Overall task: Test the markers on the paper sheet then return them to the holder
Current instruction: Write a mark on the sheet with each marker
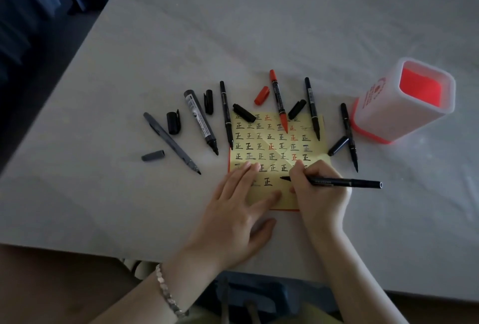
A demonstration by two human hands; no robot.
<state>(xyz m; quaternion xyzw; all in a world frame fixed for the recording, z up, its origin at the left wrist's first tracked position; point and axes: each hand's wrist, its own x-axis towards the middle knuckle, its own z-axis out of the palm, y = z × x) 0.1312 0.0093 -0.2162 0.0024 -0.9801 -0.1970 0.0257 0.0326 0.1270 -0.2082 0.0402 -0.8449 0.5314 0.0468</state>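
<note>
On the grey table (pixel 259 38), the yellow paper sheet (pixel 276 142) lies under both hands: the left hand (pixel 233 209) rests flat with fingers spread on its lower left part, and the right hand (pixel 320 194) grips a black marker (pixel 344 182), tip touching the sheet. Six uncapped markers and loose caps fan across the sheet's far edge. Right of the sheet, well apart from both hands, stands the white-and-red holder (pixel 388 113).
</note>
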